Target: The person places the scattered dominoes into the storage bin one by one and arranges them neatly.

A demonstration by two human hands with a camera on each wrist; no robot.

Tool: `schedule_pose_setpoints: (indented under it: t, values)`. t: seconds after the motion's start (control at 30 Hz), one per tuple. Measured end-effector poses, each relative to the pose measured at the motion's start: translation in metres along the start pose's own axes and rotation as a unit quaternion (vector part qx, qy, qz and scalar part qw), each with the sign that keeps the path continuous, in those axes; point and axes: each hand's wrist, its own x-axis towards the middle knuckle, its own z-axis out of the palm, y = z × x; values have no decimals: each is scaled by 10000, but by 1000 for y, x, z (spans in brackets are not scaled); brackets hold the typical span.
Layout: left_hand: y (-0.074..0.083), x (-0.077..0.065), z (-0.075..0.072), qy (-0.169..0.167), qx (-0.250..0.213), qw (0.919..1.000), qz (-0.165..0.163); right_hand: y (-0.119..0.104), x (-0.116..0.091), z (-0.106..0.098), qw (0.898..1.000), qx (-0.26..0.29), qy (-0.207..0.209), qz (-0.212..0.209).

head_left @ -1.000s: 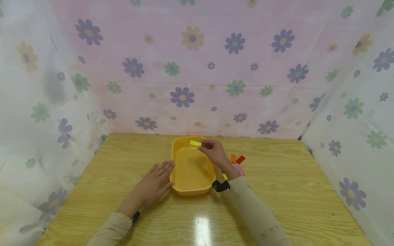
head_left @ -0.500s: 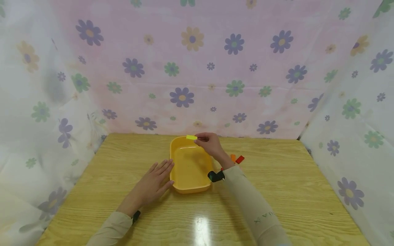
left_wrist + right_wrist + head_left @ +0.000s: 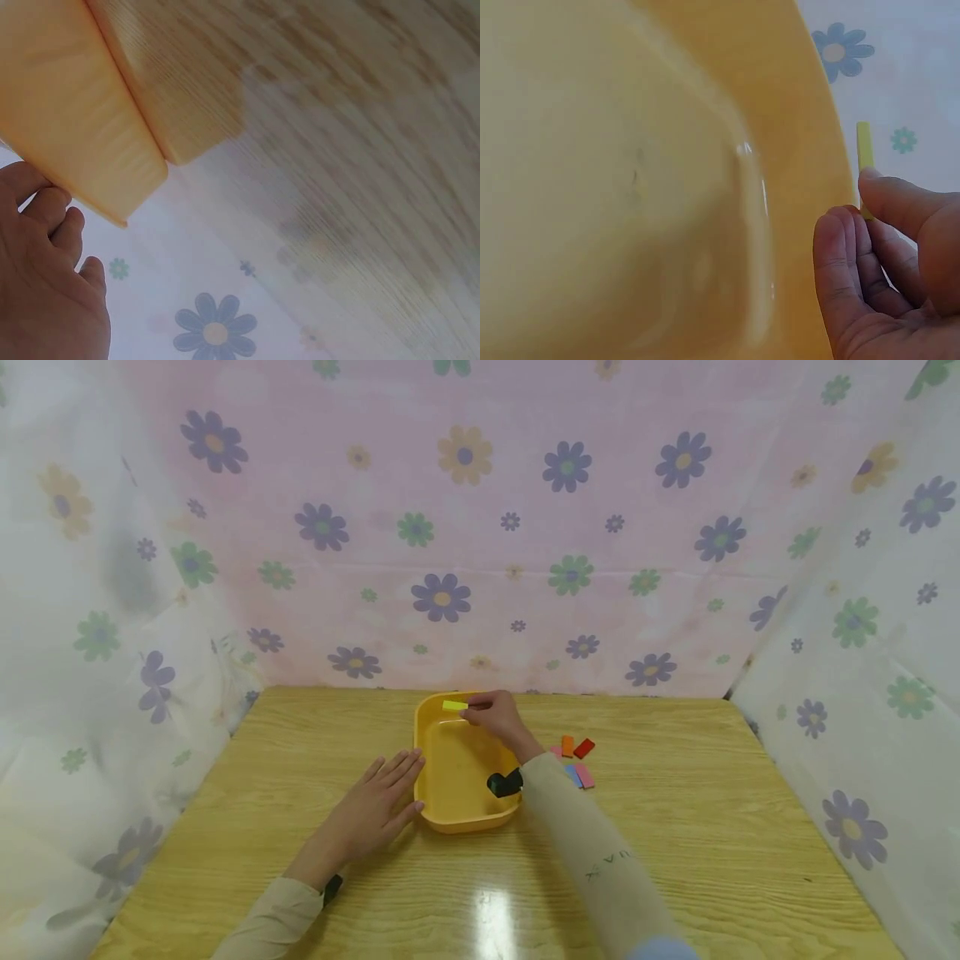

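Observation:
A yellow plastic tray (image 3: 457, 822) with raised walls stands on the table. Above its far end, my right hand (image 3: 497, 718) pinches a small flat yellow block (image 3: 454, 706) between thumb and fingers. In the right wrist view the yellow block (image 3: 865, 146) is held edge-on, near the tray's rim (image 3: 840, 127). My left hand (image 3: 375, 810) touches the tray's left side with straight fingers. From the left wrist view, the fingertips of the left hand (image 3: 52, 277) meet the tray's rim (image 3: 97, 208).
Right of the tray lie several small flat blocks: an orange block (image 3: 567, 746), a red block (image 3: 585, 748), a pink block (image 3: 584, 776) and a blue block (image 3: 573, 776). The right forearm partly covers this group. A flowered cloth (image 3: 480, 527) hangs behind the wooden table (image 3: 712, 827).
The right hand, carrying the yellow block, has moved left over the tray's far end, rising and then dipping slightly. The tray has shifted slightly left. The left hand stays in place.

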Motion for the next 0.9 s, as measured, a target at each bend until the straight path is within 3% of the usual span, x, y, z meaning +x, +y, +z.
schedule_pose_setpoints:
  t: [0.33,0.73,0.9]
  values:
    - [-2,1,-2,-73,20,10000,23,13,10,18,9935,-1119,109,200]
    - [-4,2,0,150,8,9997,196,25,17,16,9899,-1416,-21,-2]
    - [-4,2,1,117,49,9997,187,25,17,18,9872,-1586,-3,184]
